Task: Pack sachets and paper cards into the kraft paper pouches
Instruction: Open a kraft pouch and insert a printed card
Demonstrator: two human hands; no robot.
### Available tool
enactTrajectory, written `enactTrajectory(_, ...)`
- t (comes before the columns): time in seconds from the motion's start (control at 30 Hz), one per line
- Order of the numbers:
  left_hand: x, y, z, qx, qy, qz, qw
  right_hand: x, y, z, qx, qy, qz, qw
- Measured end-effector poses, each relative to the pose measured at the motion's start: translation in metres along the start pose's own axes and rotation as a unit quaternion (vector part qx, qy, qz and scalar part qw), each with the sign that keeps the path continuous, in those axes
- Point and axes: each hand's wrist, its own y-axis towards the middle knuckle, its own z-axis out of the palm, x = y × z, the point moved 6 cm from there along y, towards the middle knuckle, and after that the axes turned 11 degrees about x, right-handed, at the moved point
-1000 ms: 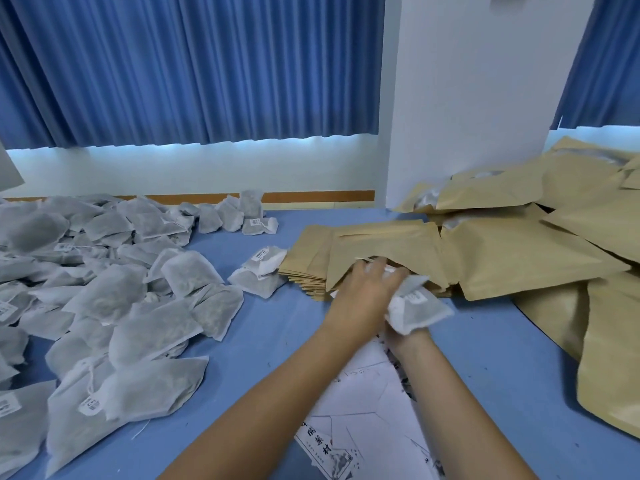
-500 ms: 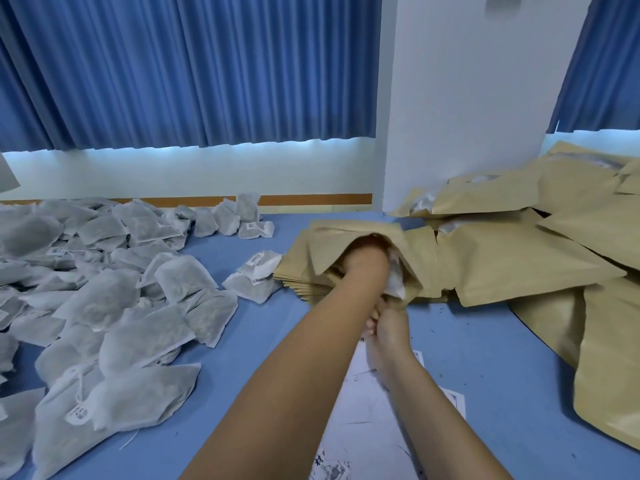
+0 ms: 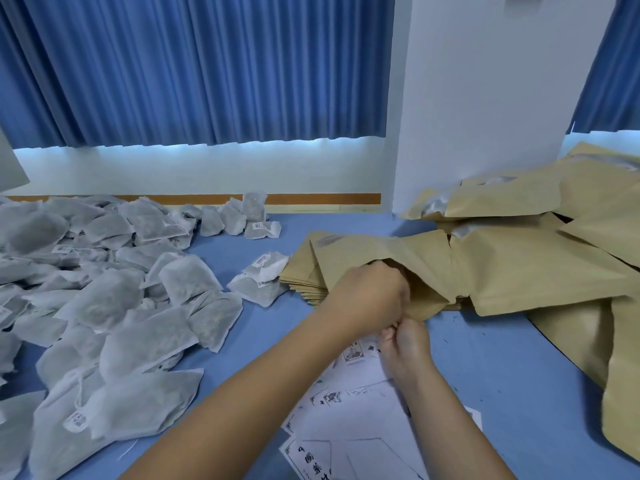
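An open kraft pouch (image 3: 426, 261) lies on a stack of flat pouches (image 3: 299, 271) at the table's middle. My left hand (image 3: 367, 296) is at the pouch's mouth with its fingers curled over the lower lip; the fingertips are hidden inside. My right hand (image 3: 403, 344) pinches the same lip from below. No sachet shows in either hand. A big pile of white sachets (image 3: 114, 306) covers the left of the table, and two more sachets (image 3: 259, 278) lie beside the stack. Printed paper cards (image 3: 346, 431) lie under my forearms.
Bulging kraft pouches (image 3: 554, 265) are heaped at the right, against a white pillar (image 3: 485, 98). More lie along the right edge (image 3: 623, 393). The table has a blue top (image 3: 502, 358). Blue curtains hang behind.
One second ago my hands held a sachet in front of the pouch. My left hand then pushed deep inside the pouch, and it has now drawn back to the mouth; the sachet is out of sight.
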Motion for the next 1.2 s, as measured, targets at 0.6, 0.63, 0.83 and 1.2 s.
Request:
enactTrajectory(0.6,0.200,-0.062,0.058,-0.067,0.037,-0.412,0.908,0.000,0.000,0.004,0.020,-0.017,-0.003,1.000)
enactTrajectory(0.63,0.193,-0.066,0.056,-0.074,0.053,-0.410,0.907,0.000,-0.001,0.003,0.017,-0.018,-0.002,1.000)
enactTrajectory(0.83,0.165,-0.080,0.060,0.010,0.147,-0.347,0.926,-0.001,-0.004,0.001,0.005,-0.016,0.009,1.000)
enactTrajectory(1.2,0.137,-0.082,0.076,-0.024,0.040,-0.225,0.973,-0.002,-0.008,0.004,0.009,-0.008,0.016,1.000)
